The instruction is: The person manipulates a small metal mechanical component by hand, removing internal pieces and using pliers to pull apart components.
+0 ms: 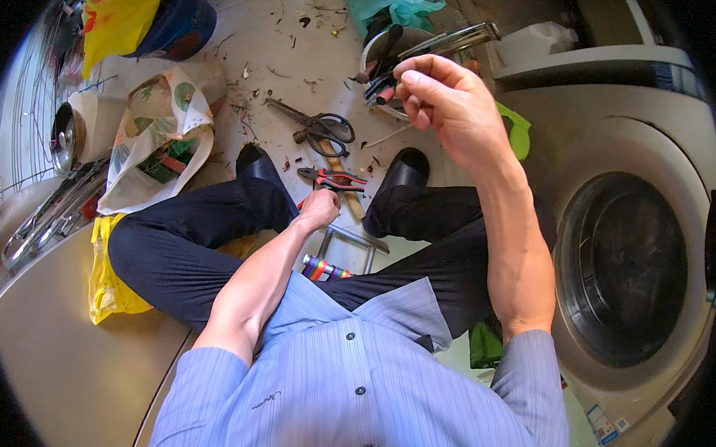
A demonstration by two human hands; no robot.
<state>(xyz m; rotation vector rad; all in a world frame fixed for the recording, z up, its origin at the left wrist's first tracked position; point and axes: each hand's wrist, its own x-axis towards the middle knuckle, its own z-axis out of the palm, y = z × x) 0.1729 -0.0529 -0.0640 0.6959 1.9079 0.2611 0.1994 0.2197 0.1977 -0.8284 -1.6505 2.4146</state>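
Observation:
My left hand (pixel 320 208) is low between my knees, its fingers curled closed. What it holds, if anything, is hidden. Just beyond it lie pliers with red and black handles (pixel 332 179), and farther off large black-handled scissors (pixel 324 132). Under these tools runs a strip of wood (pixel 345 192). My right hand (pixel 451 104) is raised at the far right, thumb and forefinger pinched together. Anything between those fingertips is too small to make out. Behind it stands a white bucket (pixel 371 55) with several tools sticking out.
A washing machine (pixel 622 259) stands at the right. To the left are a patterned bag (pixel 164 127), a yellow plastic bag (pixel 110 273) and metal pieces (pixel 55 214). Debris is scattered over the floor (pixel 255 27). A blue bucket (pixel 179 28) is at the far left.

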